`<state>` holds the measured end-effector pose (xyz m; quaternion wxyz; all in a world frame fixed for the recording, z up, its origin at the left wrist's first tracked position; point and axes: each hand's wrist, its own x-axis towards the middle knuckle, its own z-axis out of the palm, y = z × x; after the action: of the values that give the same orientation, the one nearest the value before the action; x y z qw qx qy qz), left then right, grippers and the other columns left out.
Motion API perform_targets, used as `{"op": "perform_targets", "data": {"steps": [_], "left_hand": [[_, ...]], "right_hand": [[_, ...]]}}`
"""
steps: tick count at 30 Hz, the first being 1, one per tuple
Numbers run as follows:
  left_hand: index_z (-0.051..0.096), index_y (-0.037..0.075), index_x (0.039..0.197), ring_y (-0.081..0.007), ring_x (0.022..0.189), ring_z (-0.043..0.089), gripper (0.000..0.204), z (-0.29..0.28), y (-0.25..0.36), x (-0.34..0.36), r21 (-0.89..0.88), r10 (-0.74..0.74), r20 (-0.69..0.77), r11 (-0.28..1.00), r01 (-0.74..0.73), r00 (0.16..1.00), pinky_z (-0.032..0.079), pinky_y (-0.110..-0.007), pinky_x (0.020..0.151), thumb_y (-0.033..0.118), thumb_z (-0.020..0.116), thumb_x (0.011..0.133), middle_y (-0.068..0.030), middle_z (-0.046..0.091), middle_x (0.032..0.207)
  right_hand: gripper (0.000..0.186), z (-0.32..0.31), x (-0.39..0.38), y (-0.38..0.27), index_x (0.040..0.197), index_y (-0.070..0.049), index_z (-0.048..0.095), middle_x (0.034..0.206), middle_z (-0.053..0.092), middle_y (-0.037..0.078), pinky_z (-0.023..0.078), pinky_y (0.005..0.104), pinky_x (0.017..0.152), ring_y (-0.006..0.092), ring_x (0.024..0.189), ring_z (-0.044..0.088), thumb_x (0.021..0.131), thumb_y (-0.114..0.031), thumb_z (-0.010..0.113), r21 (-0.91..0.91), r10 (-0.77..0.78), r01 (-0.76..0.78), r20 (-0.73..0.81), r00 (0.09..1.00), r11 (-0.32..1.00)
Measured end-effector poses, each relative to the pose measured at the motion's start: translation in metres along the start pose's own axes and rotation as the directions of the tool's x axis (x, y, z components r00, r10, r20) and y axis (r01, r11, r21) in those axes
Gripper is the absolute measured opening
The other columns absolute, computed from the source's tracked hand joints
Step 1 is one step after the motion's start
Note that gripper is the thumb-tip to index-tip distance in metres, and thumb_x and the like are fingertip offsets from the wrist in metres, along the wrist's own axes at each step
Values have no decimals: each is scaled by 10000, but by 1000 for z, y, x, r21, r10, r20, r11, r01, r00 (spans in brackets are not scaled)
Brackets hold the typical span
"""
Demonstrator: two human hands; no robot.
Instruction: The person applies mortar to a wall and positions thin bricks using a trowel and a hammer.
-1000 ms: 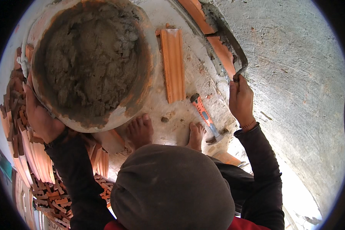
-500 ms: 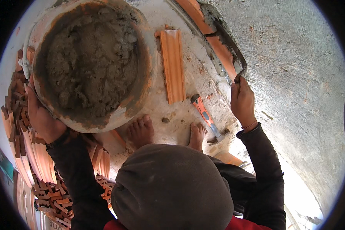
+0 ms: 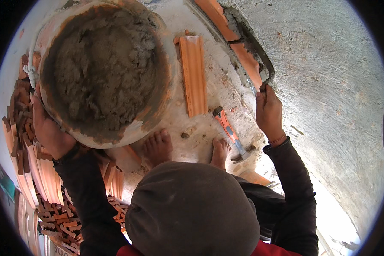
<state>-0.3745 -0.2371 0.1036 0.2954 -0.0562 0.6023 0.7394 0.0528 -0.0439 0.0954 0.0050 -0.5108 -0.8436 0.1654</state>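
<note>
My left hand [image 3: 50, 128] lies along the outer left side of a large round tub [image 3: 134, 135], its visible fingers stretched out. Some of its fingers are partly hidden by the tub. Wet grey mortar [image 3: 102, 68] fills the tub. At the wall, my right hand [image 3: 269, 112] is closed at the near end of a row of terracotta skirting tiles [image 3: 245, 59]. Dark mortar and a thin dark edge [image 3: 266, 64] run along the wall side of these tiles and end at my fingertips. What exactly the fingers pinch is hard to make out.
A loose grooved terracotta tile [image 3: 193, 77] lies on the floor between tub and wall. Nearer my feet is a hammer [image 3: 231, 132] with an orange handle. Stacked tiles [image 3: 42, 170] and broken pieces [image 3: 59, 222] crowd the left. A rough plastered wall [image 3: 328, 98] rises on the right.
The view has shifted very slightly, so the tub and loose tile appear a little lower and further right. Both hands keep their places.
</note>
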Motion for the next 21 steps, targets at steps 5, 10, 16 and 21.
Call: {"op": "perform_targets", "data": {"steps": [5, 10, 16, 21], "left_hand": [[438, -1, 1448, -281, 1309, 515, 488, -2, 0, 3, 6, -10, 46, 1000, 10, 999, 404, -419, 1124, 317, 347, 1090, -144, 525, 1437], [440, -11, 1441, -283, 1297, 524, 488, -4, -1, 2, -19, -9, 79, 1000, 10, 997, 421, -419, 1110, 313, 333, 1092, -153, 517, 1436], [437, -12, 1442, -283, 1299, 522, 489, -7, -1, 3, -13, -4, 73, 1000, 4, 997, 415, -422, 1116, 313, 329, 1092, -155, 520, 1430], [439, -8, 1443, -283, 1304, 519, 486, 1, 0, 1, 1, 0, 29, 1000, 0, 1000, 413, -425, 1117, 311, 334, 1092, -152, 518, 1434]], "right_hand": [[312, 0, 1, -3, 1212, 90, 530, 893, 640, 287, 501, 503, 684, 456, 805, 642, 960, -90, 565, 1, 3, -3, 2, 1000, 1000], [334, 0, 3, -16, 1229, 81, 530, 923, 650, 287, 511, 501, 700, 458, 819, 647, 957, -107, 577, -7, -49, 49, -62, 997, 999], [300, 18, 30, -22, 1212, 66, 544, 955, 661, 288, 508, 497, 699, 455, 829, 651, 972, -112, 570, -62, 32, -33, -27, 999, 998], [297, 19, 32, -30, 1182, 53, 535, 939, 655, 287, 507, 530, 680, 459, 818, 648, 966, -148, 566, -52, -42, 35, -128, 991, 998]]}}
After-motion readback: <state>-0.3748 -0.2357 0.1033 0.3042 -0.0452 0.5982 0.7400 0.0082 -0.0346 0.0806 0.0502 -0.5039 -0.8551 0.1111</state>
